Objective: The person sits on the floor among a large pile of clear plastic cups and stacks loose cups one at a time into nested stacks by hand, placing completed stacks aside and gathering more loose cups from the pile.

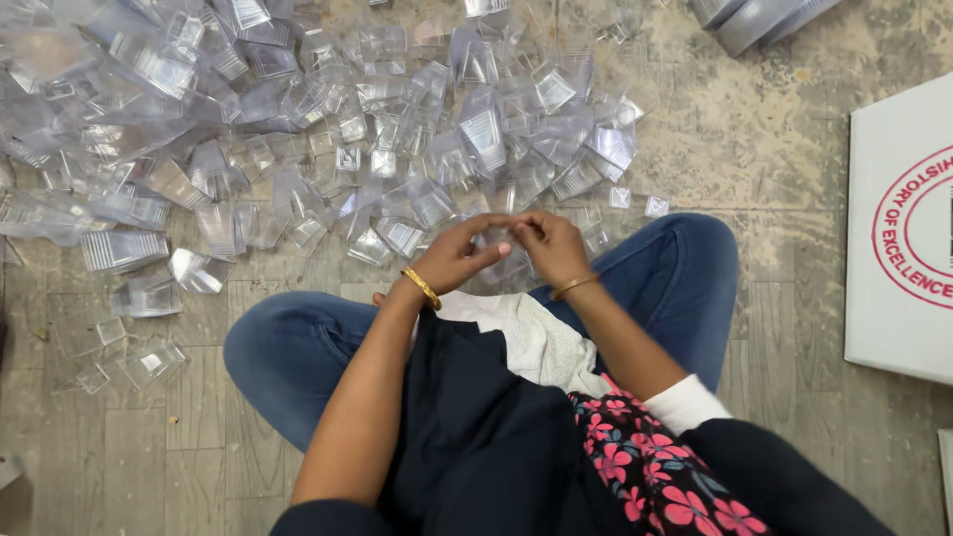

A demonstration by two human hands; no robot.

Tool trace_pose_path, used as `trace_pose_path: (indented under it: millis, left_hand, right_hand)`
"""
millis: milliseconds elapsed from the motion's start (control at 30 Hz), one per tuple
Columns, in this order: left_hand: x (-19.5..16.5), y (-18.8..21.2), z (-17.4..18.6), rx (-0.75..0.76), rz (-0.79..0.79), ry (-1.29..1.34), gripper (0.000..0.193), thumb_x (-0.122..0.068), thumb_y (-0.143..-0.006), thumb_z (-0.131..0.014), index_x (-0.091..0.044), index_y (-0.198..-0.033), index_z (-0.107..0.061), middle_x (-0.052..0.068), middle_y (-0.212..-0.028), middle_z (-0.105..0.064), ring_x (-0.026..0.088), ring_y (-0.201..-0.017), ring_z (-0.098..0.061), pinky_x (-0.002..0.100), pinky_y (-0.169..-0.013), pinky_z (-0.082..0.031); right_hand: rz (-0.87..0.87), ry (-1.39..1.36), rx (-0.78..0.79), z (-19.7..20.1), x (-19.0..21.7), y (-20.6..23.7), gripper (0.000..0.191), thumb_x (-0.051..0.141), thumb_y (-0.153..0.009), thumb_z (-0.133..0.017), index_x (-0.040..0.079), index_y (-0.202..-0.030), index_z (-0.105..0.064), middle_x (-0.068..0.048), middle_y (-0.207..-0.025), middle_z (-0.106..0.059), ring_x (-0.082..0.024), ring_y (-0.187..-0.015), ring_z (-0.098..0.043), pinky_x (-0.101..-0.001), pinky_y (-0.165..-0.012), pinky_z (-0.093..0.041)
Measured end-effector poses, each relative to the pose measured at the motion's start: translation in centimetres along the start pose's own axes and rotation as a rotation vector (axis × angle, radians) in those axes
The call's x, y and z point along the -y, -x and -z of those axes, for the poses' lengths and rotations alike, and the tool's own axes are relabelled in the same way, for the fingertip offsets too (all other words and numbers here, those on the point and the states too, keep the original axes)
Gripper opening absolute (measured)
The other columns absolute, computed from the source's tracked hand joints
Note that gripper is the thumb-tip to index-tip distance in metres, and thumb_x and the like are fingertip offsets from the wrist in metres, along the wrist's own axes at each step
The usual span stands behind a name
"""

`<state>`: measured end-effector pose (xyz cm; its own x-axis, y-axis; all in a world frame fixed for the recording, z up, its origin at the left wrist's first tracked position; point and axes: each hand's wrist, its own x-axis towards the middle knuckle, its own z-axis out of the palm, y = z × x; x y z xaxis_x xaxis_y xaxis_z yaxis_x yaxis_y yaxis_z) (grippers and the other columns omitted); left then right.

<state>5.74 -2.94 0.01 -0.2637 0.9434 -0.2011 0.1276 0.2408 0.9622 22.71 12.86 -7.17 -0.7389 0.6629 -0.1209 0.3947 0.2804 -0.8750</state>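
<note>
lap: person sits cross-legged on the floor (774, 149), blue jeans, dark garment and a white cloth (536, 342) across the lap at 6 o'clock.
left hand (459, 256): gold bangle on the wrist, fingers curled together on a small clear plastic piece (512, 256), thumb on top.
right hand (552, 244): thin bangle, fingers pinched on the same piece from the other side; both hands meet just above the knees, near frame centre.
piece in hand: transparent, hard to read; cannot tell if it is one part or two pressed together.
near floor, 9 o'clock: a few loose clear box parts (149, 362) lie apart from the rest, just beside the left knee.
main pile (328, 129): big heap of clear plastic boxes and lids from 10 to 12 o'clock, touching and overlapping, unsorted.
3 o'clock: white carton (893, 228) with a red round stamp, well apart from the hands.
1 o'clock: stacked clear trays (754, 18) at the frame edge.
progress: judging by the pile size, most of it looks unhandled; no finished stack is clearly visible, so done count cannot be told. One piece in work now.
</note>
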Motion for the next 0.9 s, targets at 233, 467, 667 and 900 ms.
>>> trace_pose_path:
  millis: [233, 467, 667, 900]
  left_hand:
    - [1.5, -0.1, 0.8, -0.206, 0.187, -0.098, 0.046, -0.044, -0.093, -0.067, -0.017, -0.13, -0.069, 0.011, -0.113, -0.075, 0.023, -0.097, -0.072, 0.037, -0.086, -0.057]
    - [1.9, -0.1, -0.4, -0.137, 0.061, -0.019, 0.046, -0.047, -0.097, -0.062, -0.012, -0.126, -0.066, 0.009, -0.115, -0.069, 0.023, -0.105, -0.063, 0.036, -0.089, -0.05]
    - [1.9, -0.3, 0.2, -0.319, 0.242, -0.056, 0.044, -0.049, -0.092, -0.071, -0.009, -0.111, -0.072, 0.016, -0.097, -0.07, 0.024, -0.088, -0.061, 0.037, -0.081, -0.051]
    - [2.2, -0.6, -1.5, -0.188, -0.084, 0.072, 0.045, -0.042, -0.096, -0.068, -0.008, -0.125, -0.067, 0.007, -0.129, -0.064, 0.019, -0.113, -0.057, 0.035, -0.096, -0.044]
  right_hand:
    - [-0.136, 0.05, -0.213, 0.2, 1.0, -0.7, 0.022, 0.013, -0.091, -0.071, 0.008, -0.111, -0.072, -0.006, -0.095, -0.078, -0.013, -0.085, -0.072, -0.0272, -0.076, -0.056]
    - [-0.208, -0.499, 0.088, -1.0, 3.1, 2.2, 0.02, 0.019, -0.107, -0.058, 0.006, -0.115, -0.07, -0.007, -0.11, -0.074, -0.011, -0.091, -0.063, -0.0263, -0.079, -0.051]
    - [-0.127, 0.654, -0.242, 6.8, 0.2, -2.0, 0.028, 0.017, -0.077, -0.082, 0.001, -0.098, -0.07, -0.02, -0.093, -0.069, -0.033, -0.082, -0.067, -0.0427, -0.074, -0.055]
    - [-0.266, -0.337, 0.141, 1.3, 2.0, 0.1, 0.019, 0.021, -0.088, -0.078, 0.009, -0.102, -0.075, -0.006, -0.087, -0.072, -0.014, -0.073, -0.066, -0.0301, -0.064, -0.056]
